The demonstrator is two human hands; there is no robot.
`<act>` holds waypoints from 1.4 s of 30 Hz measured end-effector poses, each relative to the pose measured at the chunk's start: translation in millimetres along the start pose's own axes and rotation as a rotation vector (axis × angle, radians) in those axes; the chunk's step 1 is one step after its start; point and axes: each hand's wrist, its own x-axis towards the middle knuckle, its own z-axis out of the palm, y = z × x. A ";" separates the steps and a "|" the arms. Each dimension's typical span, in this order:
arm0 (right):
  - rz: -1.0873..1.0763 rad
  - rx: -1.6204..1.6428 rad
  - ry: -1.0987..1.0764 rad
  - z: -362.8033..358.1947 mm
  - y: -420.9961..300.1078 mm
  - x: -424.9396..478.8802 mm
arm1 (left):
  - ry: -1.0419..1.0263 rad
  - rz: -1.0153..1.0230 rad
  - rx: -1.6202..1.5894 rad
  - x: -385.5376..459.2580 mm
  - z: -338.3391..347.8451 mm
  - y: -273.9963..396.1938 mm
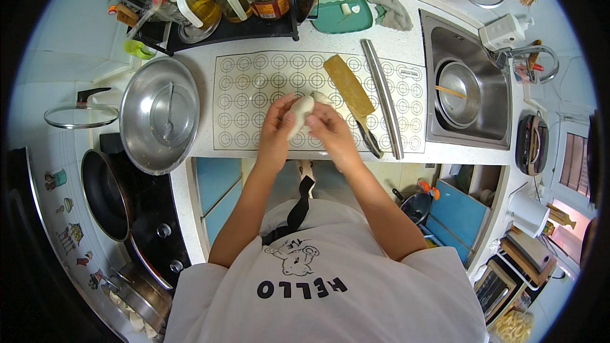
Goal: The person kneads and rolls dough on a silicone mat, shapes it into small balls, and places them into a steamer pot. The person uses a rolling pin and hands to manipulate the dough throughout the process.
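Observation:
My left hand (278, 119) holds a piece of pale dough (300, 113) above a patterned baking mat (238, 119). My right hand (329, 124) touches the dough's right side with thumb and fingers. Behind the right fingers another pale dough piece (322, 98) shows in part; whether it lies on the mat or is held I cannot tell. Right of my hands lies a spatula-like tool (350, 86) with a broad yellowish-brown blade and a dark handle end. Beside it, a metal rolling pin (382, 95) lies lengthwise, its near end at the counter's front edge.
A large steel bowl (136, 119) with a spoon stands left, near a frying pan (106, 195). Behind the mat are a rack (233, 33) with oil jugs and a green tray (343, 24). The steel sink (469, 138) at right holds bowls and chopsticks.

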 end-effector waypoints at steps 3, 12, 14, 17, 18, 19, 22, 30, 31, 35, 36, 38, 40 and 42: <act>0.244 0.211 -0.042 6.1 -1.6 4.9 | 0.057 0.220 0.577 -15.0 10.3 1.1; -0.013 -0.597 -0.075 0.1 24.6 40.0 | 0.347 0.032 0.716 -1.1 -23.4 -42.0; -0.450 -0.723 0.166 -33.6 27.3 35.5 | 0.510 0.093 0.694 7.4 -25.8 -48.0; -0.487 -1.054 0.540 -111.5 36.4 15.8 | 0.657 0.188 1.013 15.1 -49.1 -78.7; -0.455 -1.099 0.584 -136.5 49.2 9.4 | 0.667 0.203 1.190 13.7 -53.1 -81.2; -0.339 -1.091 0.615 -149.5 57.2 1.2 | 0.668 0.220 1.369 13.4 -56.6 -81.7; -0.311 -1.242 0.553 -175.9 75.3 -3.0 | 0.590 0.368 1.243 15.6 -49.0 -85.6; -0.296 -1.153 0.500 -139.8 43.2 -15.8 | 0.422 0.225 1.460 14.2 -46.4 -73.9; -0.347 -1.065 0.480 -121.6 41.4 -22.8 | 0.366 0.254 1.453 12.8 -39.1 -62.6; -0.211 -0.942 0.384 -55.2 36.2 -30.6 | 0.180 0.282 1.585 14.1 -59.2 -74.2; -0.146 -0.901 0.388 -37.1 29.3 -33.2 | 0.171 0.230 1.582 14.2 -58.8 -73.6; -0.274 -0.931 0.320 -22.9 36.9 -32.4 | 0.134 0.157 1.493 15.3 -62.3 -70.7; -0.294 -0.929 0.260 -8.1 39.5 -30.5 | 0.141 0.219 1.273 13.8 -69.8 -57.4; -0.245 -0.922 0.209 6.1 43.6 -25.4 | 0.226 0.425 1.086 -3.3 -89.9 -26.8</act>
